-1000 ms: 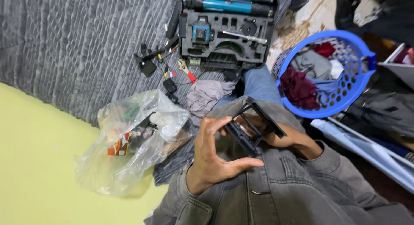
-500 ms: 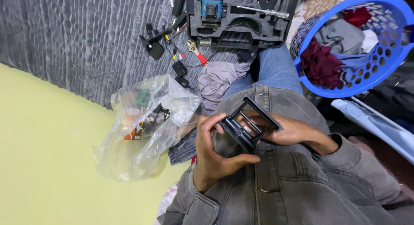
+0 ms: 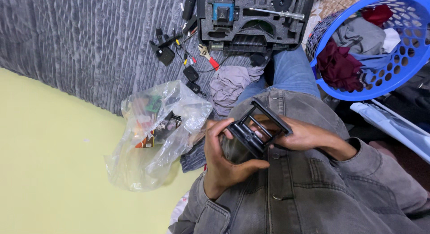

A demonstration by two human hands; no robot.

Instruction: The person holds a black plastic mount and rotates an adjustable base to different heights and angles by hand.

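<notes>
I hold a small black rectangular frame [image 3: 259,128] with bars across its open middle, over my lap above my grey denim jacket [image 3: 295,193]. My left hand [image 3: 224,160] curls around the frame's lower left side, thumb under it and fingers on its edge. My right hand [image 3: 307,135] grips the frame's right end from behind. Both hands are closed on the frame.
A crumpled clear plastic bag [image 3: 156,131] of small packaged items lies at left on the yellow-green floor [image 3: 49,171]. An open black foam-lined tool case [image 3: 255,16], a red-handled wrench [image 3: 208,54] and black adapters [image 3: 163,52] lie on grey ribbed fabric [image 3: 80,41]. A blue laundry basket [image 3: 380,50] stands at right.
The view has shifted, so the case and basket sit higher and further right. Both hands stay on the black frame, which has turned slightly between them.
</notes>
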